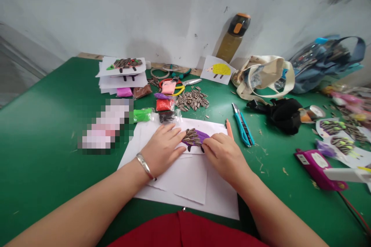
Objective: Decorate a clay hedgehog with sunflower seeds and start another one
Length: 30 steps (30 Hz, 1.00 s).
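My left hand point(164, 146) lies on the white paper point(189, 183) with its fingers stretched out, fingertips by the left side of a purple clay hedgehog shape point(205, 135). Striped sunflower seeds point(191, 137) cover the left part of that shape, and small black feet show below it. Curled in a pinch, my right hand point(224, 154) touches the shape's right end; whatever its fingers hold is hidden. Behind the paper lies a pile of loose sunflower seeds point(193, 99). Packets of red clay point(164, 105) and green clay point(142, 115) sit near my left hand.
A blue utility knife point(243, 125) and an orange stick point(229, 128) lie right of the paper. Scissors point(188, 83), a yellow hedgehog card point(217, 70), a bottle point(233, 40) and a canvas bag point(265, 75) stand farther back. A magenta glue-gun-like tool point(317, 168) rests at right.
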Each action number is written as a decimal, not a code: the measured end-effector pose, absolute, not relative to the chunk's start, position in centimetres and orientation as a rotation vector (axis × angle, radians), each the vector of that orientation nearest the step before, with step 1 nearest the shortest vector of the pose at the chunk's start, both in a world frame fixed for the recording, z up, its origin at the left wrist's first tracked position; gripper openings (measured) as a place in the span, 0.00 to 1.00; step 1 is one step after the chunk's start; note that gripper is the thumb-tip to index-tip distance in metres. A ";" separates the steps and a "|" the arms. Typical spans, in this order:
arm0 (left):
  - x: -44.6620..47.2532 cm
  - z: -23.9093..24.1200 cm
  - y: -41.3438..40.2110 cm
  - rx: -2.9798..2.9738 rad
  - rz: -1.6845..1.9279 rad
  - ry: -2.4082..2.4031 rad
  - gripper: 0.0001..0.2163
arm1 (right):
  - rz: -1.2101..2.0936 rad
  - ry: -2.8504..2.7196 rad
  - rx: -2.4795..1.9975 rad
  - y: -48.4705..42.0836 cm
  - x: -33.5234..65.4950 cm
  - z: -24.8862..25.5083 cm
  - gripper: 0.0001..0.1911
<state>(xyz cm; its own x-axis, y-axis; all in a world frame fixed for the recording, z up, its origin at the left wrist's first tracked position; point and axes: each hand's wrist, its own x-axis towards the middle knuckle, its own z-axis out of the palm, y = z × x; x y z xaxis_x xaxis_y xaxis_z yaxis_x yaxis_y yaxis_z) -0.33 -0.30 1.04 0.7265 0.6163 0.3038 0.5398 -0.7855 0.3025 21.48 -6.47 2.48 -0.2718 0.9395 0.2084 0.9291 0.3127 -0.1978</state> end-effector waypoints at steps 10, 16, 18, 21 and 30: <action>0.2 1.4 -1.2 2.848 0.605 0.833 0.13 | 0.012 -2.291 -1.634 -6.4 21.3 2.2 0.14; 0.3 0.8 -1.1 2.850 0.507 0.775 0.14 | -0.025 -2.284 -1.637 -6.1 21.1 1.9 0.16; 0.4 0.8 -1.1 2.858 0.503 0.774 0.14 | -0.039 -2.279 -1.628 -6.0 21.1 1.7 0.16; 0.5 0.8 -1.1 2.865 0.506 0.776 0.14 | -0.034 -2.256 -1.619 -5.9 21.1 1.3 0.17; 0.5 0.7 -1.1 2.833 0.529 0.778 0.13 | 0.139 -2.187 -1.622 -5.7 21.1 0.3 0.14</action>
